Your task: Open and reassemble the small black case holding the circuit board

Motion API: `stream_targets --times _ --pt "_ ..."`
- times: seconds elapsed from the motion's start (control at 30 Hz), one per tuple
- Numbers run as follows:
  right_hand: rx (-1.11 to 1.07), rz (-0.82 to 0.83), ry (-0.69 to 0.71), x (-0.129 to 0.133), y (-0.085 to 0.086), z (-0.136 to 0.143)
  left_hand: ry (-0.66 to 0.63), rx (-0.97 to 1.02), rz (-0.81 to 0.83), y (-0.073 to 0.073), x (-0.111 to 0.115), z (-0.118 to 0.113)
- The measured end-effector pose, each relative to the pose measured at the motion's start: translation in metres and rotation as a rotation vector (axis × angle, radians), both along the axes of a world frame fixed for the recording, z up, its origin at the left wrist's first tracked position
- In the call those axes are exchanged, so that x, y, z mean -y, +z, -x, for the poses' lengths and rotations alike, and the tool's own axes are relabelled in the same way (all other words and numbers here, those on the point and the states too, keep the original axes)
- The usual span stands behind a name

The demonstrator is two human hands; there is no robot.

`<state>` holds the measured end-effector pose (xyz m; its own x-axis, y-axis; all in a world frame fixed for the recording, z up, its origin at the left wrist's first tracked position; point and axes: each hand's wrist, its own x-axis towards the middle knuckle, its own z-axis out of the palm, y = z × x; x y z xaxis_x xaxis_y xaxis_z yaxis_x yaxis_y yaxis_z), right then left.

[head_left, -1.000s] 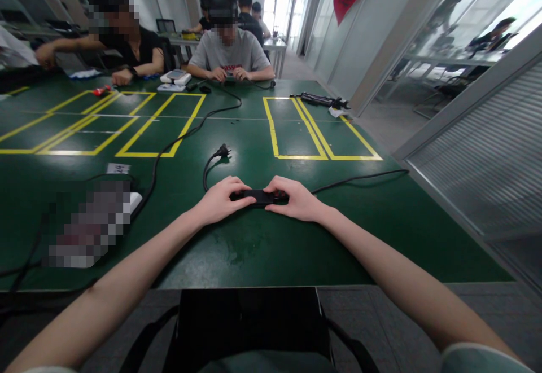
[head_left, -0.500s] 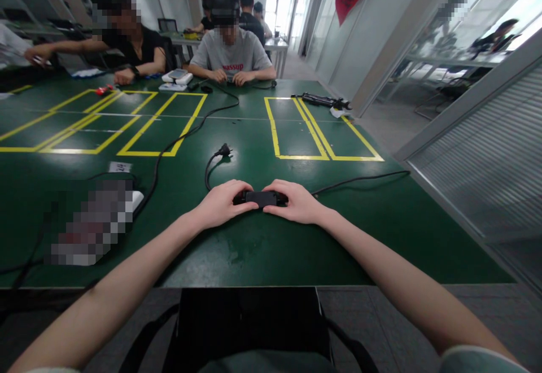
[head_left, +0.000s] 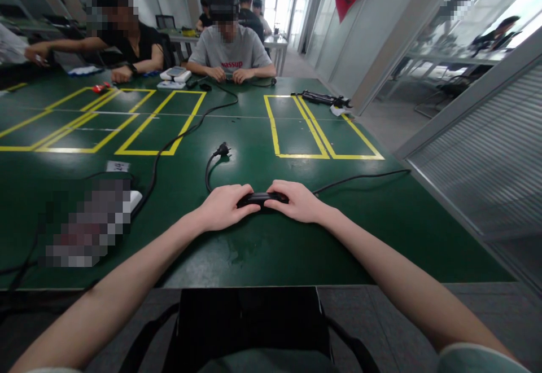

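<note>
A small black adapter (head_left: 262,198) is held level just over the green table, near its front middle. My left hand (head_left: 226,206) grips its left end, thumb in front and fingers behind. Around its right end my right hand (head_left: 296,201) is closed the same way. Its narrow, glossy side shows between the hands. Behind my left hand, a black cable with a plug (head_left: 222,149) curls up on the table. Another thin black cable (head_left: 359,178) runs from beside my right hand toward the table's right edge.
A blurred-out object with a white edge (head_left: 135,199) lies at the left, with a long black cable (head_left: 158,161) beside it. Yellow tape rectangles (head_left: 171,153) mark the table (head_left: 203,266). A folded black tripod-like thing (head_left: 322,99) lies far right. People sit across the table.
Both hands have turned the black adapter, so its broad flat face no longer shows and a narrower, shiny side does. The hands stay in almost the same place.
</note>
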<state>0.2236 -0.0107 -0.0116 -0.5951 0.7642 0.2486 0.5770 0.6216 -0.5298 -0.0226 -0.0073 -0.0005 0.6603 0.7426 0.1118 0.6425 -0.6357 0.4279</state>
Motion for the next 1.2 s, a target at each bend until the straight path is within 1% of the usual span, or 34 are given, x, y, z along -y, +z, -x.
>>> stream_targets --times 0.23,0.53,0.7,0.8,0.87,0.97,1.1,1.2 --pt "0.002 -0.068 0.037 0.004 -0.002 -0.001 -0.033 -0.025 -0.05 0.0 0.0 0.0" --pt "0.023 -0.067 0.004 -0.001 -0.001 -0.006 -0.04 -0.043 -0.204 -0.002 -0.001 0.002" --pt "0.016 -0.102 0.027 0.0 -0.002 -0.007 -0.071 0.01 -0.232 -0.002 -0.002 0.003" --pt "0.014 -0.122 0.007 0.003 0.0 -0.005 -0.083 0.06 -0.249 -0.004 -0.001 0.003" --pt "0.016 -0.106 -0.026 0.004 0.001 -0.004 -0.096 0.085 -0.273 -0.006 0.0 0.002" --pt "0.019 -0.029 -0.095 0.004 0.002 -0.002 -0.14 0.079 -0.36 -0.008 0.001 0.002" --pt "0.012 0.063 -0.14 0.004 0.004 0.0 -0.16 -0.024 -0.499 -0.009 0.003 -0.005" --pt "-0.004 0.103 -0.14 0.005 0.004 0.003 -0.129 -0.142 -0.565 -0.008 0.006 -0.013"
